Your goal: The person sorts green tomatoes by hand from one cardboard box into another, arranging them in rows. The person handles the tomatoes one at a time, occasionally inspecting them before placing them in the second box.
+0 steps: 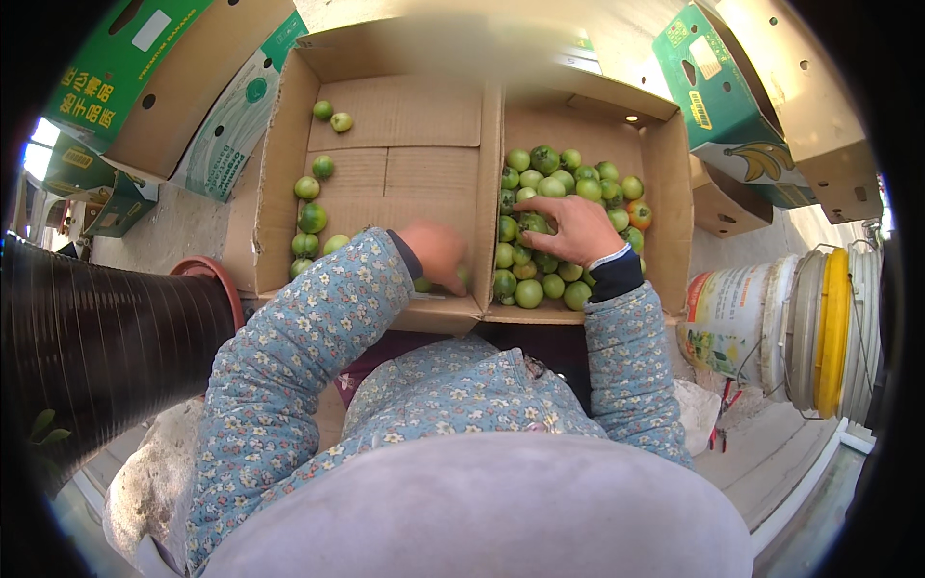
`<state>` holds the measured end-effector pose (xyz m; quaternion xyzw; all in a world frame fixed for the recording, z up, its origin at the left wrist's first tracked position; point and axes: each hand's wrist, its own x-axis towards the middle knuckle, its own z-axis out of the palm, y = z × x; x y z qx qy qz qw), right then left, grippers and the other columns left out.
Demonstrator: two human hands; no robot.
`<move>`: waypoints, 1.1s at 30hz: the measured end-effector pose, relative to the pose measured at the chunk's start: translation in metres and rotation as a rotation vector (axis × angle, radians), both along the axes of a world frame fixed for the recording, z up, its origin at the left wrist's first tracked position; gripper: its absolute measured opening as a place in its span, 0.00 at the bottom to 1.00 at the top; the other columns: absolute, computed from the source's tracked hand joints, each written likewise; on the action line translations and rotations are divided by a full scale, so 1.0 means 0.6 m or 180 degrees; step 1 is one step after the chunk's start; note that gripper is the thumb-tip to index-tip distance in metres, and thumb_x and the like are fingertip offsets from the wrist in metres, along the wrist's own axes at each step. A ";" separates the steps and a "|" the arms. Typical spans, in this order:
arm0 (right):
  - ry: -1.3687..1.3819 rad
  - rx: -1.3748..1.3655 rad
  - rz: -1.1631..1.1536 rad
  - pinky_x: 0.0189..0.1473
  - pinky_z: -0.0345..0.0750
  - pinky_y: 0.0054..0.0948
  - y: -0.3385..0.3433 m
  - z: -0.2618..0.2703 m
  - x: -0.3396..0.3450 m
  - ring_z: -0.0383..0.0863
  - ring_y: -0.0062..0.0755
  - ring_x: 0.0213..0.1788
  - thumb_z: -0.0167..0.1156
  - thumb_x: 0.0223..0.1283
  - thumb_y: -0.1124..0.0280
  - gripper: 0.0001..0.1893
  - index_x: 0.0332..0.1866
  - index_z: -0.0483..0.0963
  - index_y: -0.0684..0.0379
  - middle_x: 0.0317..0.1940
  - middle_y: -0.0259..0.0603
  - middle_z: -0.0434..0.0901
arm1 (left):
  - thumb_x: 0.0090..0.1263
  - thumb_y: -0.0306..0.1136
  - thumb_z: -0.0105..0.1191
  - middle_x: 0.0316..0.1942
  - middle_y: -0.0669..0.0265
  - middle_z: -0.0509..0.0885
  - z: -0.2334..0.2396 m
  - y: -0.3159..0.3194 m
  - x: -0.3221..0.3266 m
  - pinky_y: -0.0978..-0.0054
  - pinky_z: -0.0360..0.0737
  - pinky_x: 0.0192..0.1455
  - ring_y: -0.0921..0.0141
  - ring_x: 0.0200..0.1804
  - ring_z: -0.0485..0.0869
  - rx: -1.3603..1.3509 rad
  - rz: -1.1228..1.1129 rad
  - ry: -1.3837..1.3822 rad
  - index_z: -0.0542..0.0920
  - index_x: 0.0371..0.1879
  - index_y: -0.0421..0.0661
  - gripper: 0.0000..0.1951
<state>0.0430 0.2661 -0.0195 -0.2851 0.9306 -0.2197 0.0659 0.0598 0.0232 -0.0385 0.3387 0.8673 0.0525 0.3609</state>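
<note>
My right hand (571,227) reaches into the right cardboard box (665,238), with thumb and fingers curved around a green tomato (533,222). Many more green tomatoes (551,186) lie packed under and around it, and one at the right side is turning orange (639,214). Over the near end of the left cardboard box (354,188) is my left hand (436,253), blurred by motion. A green tomato (463,277) shows partly beside its fingers; whether they hold it is unclear. Several green tomatoes (312,217) line that box's left wall, and my left sleeve hides some of its near end.
Green banana cartons (238,108) stand at the far left, others (730,94) at the far right. Stacked plastic buckets (744,318) are on my right, near red-handled pliers or cutters (728,404). A dark ribbed pot (123,339) with a reddish rim is on my left.
</note>
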 end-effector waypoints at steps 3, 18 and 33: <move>0.0091 -0.0409 -0.0149 0.31 0.72 0.34 -0.003 0.002 -0.005 0.77 0.36 0.26 0.68 0.51 0.58 0.21 0.52 0.80 0.46 0.23 0.41 0.77 | 0.51 0.57 0.65 0.33 0.49 0.85 0.012 -0.029 -0.018 0.60 0.80 0.45 0.52 0.39 0.84 0.0533 0.0583 -0.0078 0.82 0.38 0.36 0.31; 0.1317 -0.1035 0.0289 0.37 0.71 0.38 -0.048 0.038 0.020 0.79 0.43 0.33 0.70 0.49 0.62 0.23 0.52 0.76 0.52 0.30 0.39 0.80 | 0.64 0.37 0.66 0.34 0.74 0.81 0.070 -0.035 -0.024 0.76 0.76 0.44 0.78 0.38 0.78 0.3264 0.1972 -0.1016 0.81 0.46 0.43 0.16; 0.0349 0.0396 -0.1381 0.34 0.77 0.43 0.059 0.032 0.031 0.84 0.46 0.32 0.70 0.50 0.52 0.20 0.44 0.80 0.52 0.26 0.44 0.83 | 0.46 0.53 0.70 0.37 0.60 0.82 0.026 -0.095 0.050 0.60 0.78 0.49 0.58 0.50 0.78 -0.0620 0.0201 0.1353 0.85 0.35 0.48 0.23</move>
